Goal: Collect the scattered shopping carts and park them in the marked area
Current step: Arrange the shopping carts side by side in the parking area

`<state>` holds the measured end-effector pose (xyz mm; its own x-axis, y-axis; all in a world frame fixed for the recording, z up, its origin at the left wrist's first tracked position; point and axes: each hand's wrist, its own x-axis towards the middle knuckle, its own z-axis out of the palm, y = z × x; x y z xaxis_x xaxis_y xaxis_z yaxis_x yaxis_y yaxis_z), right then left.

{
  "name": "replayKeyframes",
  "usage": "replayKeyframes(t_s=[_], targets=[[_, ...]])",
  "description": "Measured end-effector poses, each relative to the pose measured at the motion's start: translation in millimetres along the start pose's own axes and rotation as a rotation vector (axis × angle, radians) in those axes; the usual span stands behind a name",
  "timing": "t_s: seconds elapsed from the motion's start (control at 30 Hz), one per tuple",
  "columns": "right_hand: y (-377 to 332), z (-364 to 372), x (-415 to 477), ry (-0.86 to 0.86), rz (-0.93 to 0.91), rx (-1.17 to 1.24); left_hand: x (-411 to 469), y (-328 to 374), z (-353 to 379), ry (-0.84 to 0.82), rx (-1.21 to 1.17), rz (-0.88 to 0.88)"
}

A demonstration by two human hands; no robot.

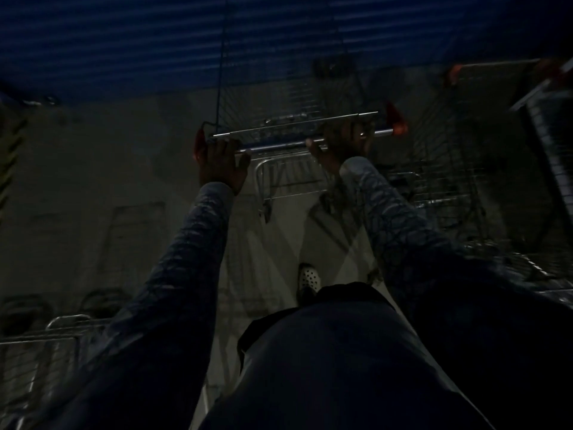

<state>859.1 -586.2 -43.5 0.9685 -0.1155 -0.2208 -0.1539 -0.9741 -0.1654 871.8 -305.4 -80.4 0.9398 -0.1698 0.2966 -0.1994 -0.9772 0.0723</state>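
Dark trousers point(325, 367) fill the bottom centre, nearest the lens, with one pale perforated shoe point(308, 278) on the floor beyond. The frame is very dim.

Far left edge: faint yellow-black striping point(9, 169); I cannot tell whether it bounds the marked area. Low left: a parked cart point(46, 333), only its wire rim visible.

Next, the left hand point(221, 161) grips the handle bar point(279, 145) at its left end, fingers curled over the top, just beside the red end cap point(198, 144). The pushed cart point(294, 97) is dead centre ahead of the person, basket pointing at the blue ribbed wall point(155, 41). The right hand point(338, 142) holds the same bar toward its right end, fingers wrapped round it. Just to the right, a second cart point(449, 169) stands alongside, with more wire baskets at the far right edge.

Step in hand, as I read it: rolling the held cart into line with the others. To do it well:
- Use the wide two-hand grip and push evenly so the cart tracks straight.
- Steer by pressing harder on one side rather than twisting.
- Slow down before the wall.
- Watch the right flank, where wire could snag on the neighbour's basket.
- Keep the foot clear of the rear wheels.
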Motion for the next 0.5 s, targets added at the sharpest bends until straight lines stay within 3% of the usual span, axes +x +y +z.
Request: replayKeyframes(t_s=[0.23,0.5], targets=[[-6.6,11.2,-64.3,-0.073,0.024,0.012,-66.4,-2.7,-20.9,0.086,-0.015,0.041],[-18.2,39.1,-200.4,-0.042,0.030,0.005,-203.4,-3.4,-74.7,0.055,-0.015,0.040]])
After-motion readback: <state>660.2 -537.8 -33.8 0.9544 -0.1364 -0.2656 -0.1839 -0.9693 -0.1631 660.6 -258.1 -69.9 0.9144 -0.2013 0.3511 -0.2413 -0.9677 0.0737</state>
